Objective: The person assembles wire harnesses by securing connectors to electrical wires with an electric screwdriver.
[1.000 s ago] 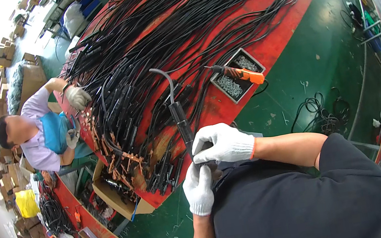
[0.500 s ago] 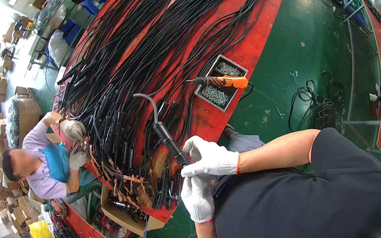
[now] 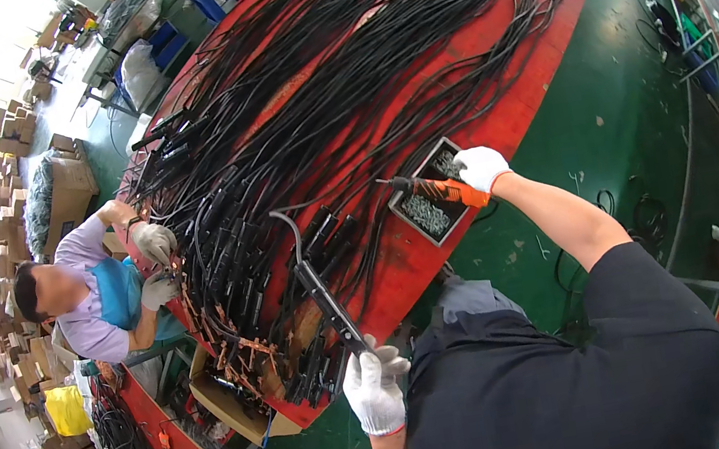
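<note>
In my left hand (image 3: 375, 389) is the near end of a long black housing (image 3: 328, 306), which tilts away over the red table. A grey cable (image 3: 291, 229) curves out of its far end. My right hand (image 3: 481, 168), gloved in white like the left, reaches to the far compartment of a grey tray (image 3: 418, 227), its fingers bent down over the small metal parts there. What the fingertips hold, if anything, is hidden. Silvery screws (image 3: 423, 213) fill the near compartment. An orange electric screwdriver (image 3: 459, 193) lies across the tray, right beside my right hand.
Long black cables (image 3: 333, 67) cover much of the red table (image 3: 534, 72). Black housings (image 3: 221, 219) are heaped at its left side, near copper-coloured pieces (image 3: 236, 340). A co-worker (image 3: 96, 297) in grey gloves works at the left edge. An open cardboard box (image 3: 222, 400) stands below that corner.
My right hand has left the black housing and moved right and away to the screw tray. The left hand still holds the housing, now turned to show a flat side with holes.
</note>
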